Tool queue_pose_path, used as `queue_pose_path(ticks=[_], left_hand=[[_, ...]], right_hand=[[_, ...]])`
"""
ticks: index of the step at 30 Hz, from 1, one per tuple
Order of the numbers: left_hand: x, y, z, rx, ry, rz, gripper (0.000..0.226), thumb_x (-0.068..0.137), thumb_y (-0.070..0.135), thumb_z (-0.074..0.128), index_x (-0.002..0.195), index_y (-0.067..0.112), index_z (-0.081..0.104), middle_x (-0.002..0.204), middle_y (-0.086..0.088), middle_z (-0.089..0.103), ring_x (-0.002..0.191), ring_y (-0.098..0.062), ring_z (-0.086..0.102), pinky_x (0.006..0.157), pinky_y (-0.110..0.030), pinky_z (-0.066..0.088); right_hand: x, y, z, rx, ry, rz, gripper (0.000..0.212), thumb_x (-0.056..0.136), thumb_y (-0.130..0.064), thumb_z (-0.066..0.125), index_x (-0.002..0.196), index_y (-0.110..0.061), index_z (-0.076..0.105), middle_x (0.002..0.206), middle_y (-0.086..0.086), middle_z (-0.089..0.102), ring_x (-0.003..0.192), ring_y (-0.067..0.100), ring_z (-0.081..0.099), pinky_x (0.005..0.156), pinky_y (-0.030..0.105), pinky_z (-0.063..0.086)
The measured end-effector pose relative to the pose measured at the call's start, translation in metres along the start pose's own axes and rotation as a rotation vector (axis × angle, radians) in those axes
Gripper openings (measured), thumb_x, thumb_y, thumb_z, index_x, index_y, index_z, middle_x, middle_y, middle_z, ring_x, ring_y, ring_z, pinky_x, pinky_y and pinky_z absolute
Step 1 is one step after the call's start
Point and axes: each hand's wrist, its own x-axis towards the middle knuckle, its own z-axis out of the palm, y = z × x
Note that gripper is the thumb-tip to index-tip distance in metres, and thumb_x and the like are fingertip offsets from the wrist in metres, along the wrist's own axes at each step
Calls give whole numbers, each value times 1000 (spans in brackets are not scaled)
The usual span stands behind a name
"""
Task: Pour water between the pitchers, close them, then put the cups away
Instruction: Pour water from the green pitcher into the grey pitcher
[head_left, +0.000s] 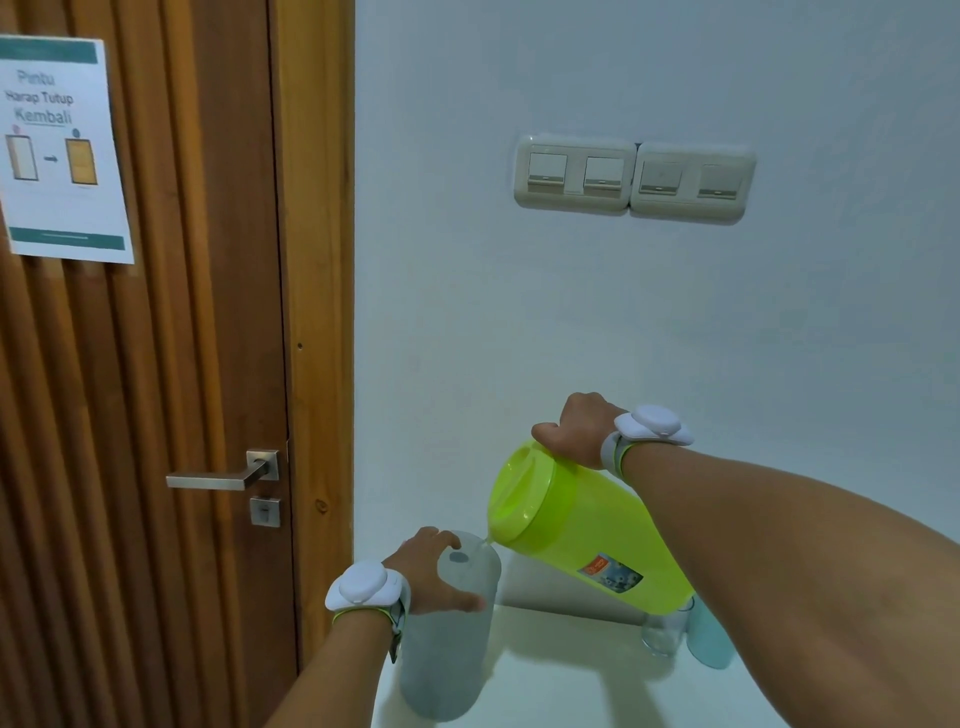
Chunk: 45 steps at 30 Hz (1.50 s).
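Lime-green, the tilted pitcher (582, 540) hangs in the right hand (576, 431) (grip closed on its handle), spout touching the rim of the frosted grey pitcher (447, 639), which the left hand (431, 571) clasps upright on the white desk (571, 686).

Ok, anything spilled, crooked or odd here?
Nothing stands out. The right hand tips the green pitcher so its spout meets the mouth of the grey pitcher, which the left hand steadies. No puddle shows on the counter.
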Motion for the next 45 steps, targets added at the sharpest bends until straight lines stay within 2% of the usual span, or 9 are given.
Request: queue_pose_path(ticks=[12, 36, 41, 45], left_hand=[[-2, -1, 0, -41, 27, -17, 97, 67, 64, 76, 144, 27, 32, 148, 9, 32, 129, -13, 43, 105, -31, 43], [-4, 4, -3, -39, 13, -27, 87, 69, 62, 76, 138, 27, 36, 142, 9, 37, 119, -13, 47, 98, -28, 45], [-5, 6, -4, -30, 5, -25, 86, 71, 60, 76, 138, 26, 36, 142, 8, 38, 108, -11, 45, 94, -27, 45], [-4, 6, -5, -26, 10, -33, 87, 69, 61, 77, 138, 26, 36, 142, 8, 38, 109, -12, 46, 94, -28, 46]], right_hand=[[-3, -2, 2, -5, -15, 0, 42, 80, -44, 52, 57, -14, 34, 57, 0, 38, 46, 20, 31, 49, 23, 24], [-3, -6, 0, -17, -4, 0, 42, 81, -42, 52, 57, -14, 34, 58, 1, 38, 45, 19, 31, 49, 23, 24], [-4, -8, 2, -18, -2, -3, 42, 81, -44, 52, 56, -14, 35, 57, 0, 38, 45, 19, 32, 49, 23, 25], [-5, -9, 2, -18, -7, -7, 43, 80, -44, 53, 56, -14, 35, 57, 1, 39, 45, 20, 32, 49, 23, 25]])
